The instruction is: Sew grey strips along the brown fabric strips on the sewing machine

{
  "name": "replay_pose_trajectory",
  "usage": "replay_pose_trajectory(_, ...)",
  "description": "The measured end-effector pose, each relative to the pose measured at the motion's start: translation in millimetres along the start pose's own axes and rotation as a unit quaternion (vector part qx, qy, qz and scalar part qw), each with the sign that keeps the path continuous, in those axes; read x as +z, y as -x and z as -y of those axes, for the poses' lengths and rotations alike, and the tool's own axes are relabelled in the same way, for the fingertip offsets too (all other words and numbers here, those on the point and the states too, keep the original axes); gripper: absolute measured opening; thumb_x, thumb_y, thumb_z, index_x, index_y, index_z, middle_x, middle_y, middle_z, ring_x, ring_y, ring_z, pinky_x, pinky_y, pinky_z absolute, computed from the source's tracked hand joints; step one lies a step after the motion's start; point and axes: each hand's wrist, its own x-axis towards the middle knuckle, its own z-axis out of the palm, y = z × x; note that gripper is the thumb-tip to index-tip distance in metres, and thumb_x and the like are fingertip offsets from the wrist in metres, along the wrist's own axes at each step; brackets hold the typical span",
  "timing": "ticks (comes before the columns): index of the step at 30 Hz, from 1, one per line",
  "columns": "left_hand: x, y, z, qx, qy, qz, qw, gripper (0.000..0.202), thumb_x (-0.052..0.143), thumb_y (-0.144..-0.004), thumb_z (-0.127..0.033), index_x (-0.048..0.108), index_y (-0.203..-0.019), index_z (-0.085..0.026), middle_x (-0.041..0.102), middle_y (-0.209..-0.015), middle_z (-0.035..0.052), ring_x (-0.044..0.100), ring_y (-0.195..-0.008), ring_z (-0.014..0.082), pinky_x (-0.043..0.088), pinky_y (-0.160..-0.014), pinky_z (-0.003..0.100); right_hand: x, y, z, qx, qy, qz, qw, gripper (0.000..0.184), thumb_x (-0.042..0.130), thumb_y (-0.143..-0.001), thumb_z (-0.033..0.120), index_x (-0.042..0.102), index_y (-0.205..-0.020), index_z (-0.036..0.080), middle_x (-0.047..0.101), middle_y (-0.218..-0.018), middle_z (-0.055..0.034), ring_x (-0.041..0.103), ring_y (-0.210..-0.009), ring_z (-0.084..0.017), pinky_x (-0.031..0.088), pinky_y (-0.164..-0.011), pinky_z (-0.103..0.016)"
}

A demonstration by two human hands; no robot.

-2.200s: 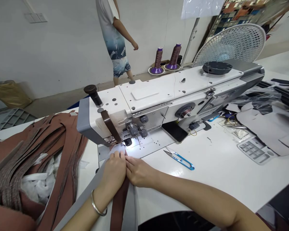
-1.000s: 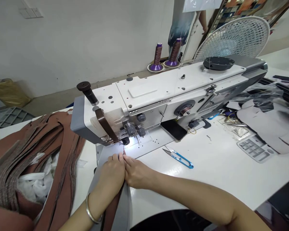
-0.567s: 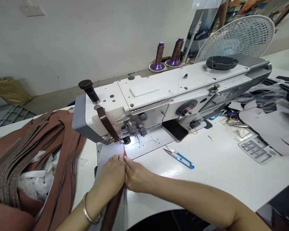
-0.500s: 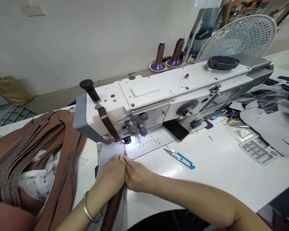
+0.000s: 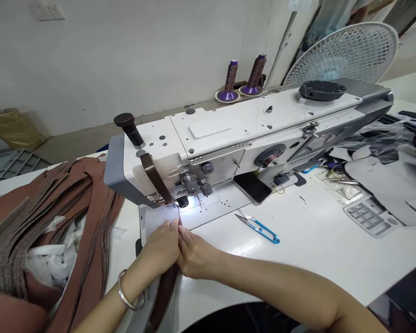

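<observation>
Fabric is held by left hand and right hand (two thread cones beyond).

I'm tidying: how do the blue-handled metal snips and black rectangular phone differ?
The blue-handled snips have slim, parted blades; the black phone is a broad slab. The snips lie in full view; the phone is partly hidden by the white sewing-machine arm. Neither is held.

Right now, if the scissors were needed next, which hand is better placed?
Likely the right hand. The scissors lie on its side of the table, nearer to it; the left hand is farther away. Both hands are at the cloth.
</observation>
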Motion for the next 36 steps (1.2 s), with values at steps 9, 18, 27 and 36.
replay_pose_trajectory(9, 4.2, -0.6, 3.5, 0.007, 0.031, 0.019, 0.999, 0.058, 0.033, -0.088, -0.008, 0.036, -0.145, -0.003, 0.054, -0.134, 0.0198, 0.051, -0.124, 0.0254, 0.036, -0.107, 0.035, -0.6, -0.2, -1.1, 0.003, -0.016, -0.010, 1.000, 0.021, 0.052, -0.075, 0.007, 0.069, -0.084, 0.000, 0.070, -0.085, -0.0267, 0.069, -0.083, -0.034, 0.053, -0.087, -0.053)
replay_pose_trajectory(18, -0.1, -0.4, 0.9, -0.003, 0.041, 0.025, 0.999, 0.060, 0.033, -0.086, -0.006, 0.034, -0.146, -0.003, 0.054, -0.135, 0.0179, 0.051, -0.125, 0.0228, 0.035, -0.107, 0.031, 1.4, 2.2, 0.6, -0.007, -0.011, 0.007, 1.000, 0.022, 0.051, -0.077, 0.007, 0.069, -0.086, -0.001, 0.070, -0.086, -0.0283, 0.068, -0.083, -0.035, 0.051, -0.086, -0.055)
replay_pose_trajectory(27, -1.6, 2.2, 0.9, -0.011, 0.045, 0.035, 0.998, 0.061, 0.032, -0.088, -0.007, 0.031, -0.148, -0.005, 0.052, -0.136, 0.0180, 0.050, -0.126, 0.0259, 0.037, -0.106, 0.034, -0.7, -1.9, -8.1, -0.010, -0.028, 0.016, 0.999, 0.021, 0.050, -0.081, 0.006, 0.069, -0.086, -0.002, 0.069, -0.087, -0.0281, 0.067, -0.081, -0.033, 0.049, -0.088, -0.052)
replay_pose_trajectory(36, -4.5, 5.2, -2.6, -0.025, 0.014, 0.035, 0.999, 0.060, 0.030, -0.088, -0.007, 0.033, -0.148, -0.007, 0.055, -0.132, 0.0176, 0.053, -0.121, 0.0271, 0.041, -0.103, 0.036, 2.7, 0.6, -7.3, -0.026, -0.025, 0.036, 0.999, 0.021, 0.051, -0.084, 0.008, 0.068, -0.089, -0.001, 0.069, -0.090, -0.0282, 0.066, -0.083, -0.033, 0.048, -0.089, -0.054)
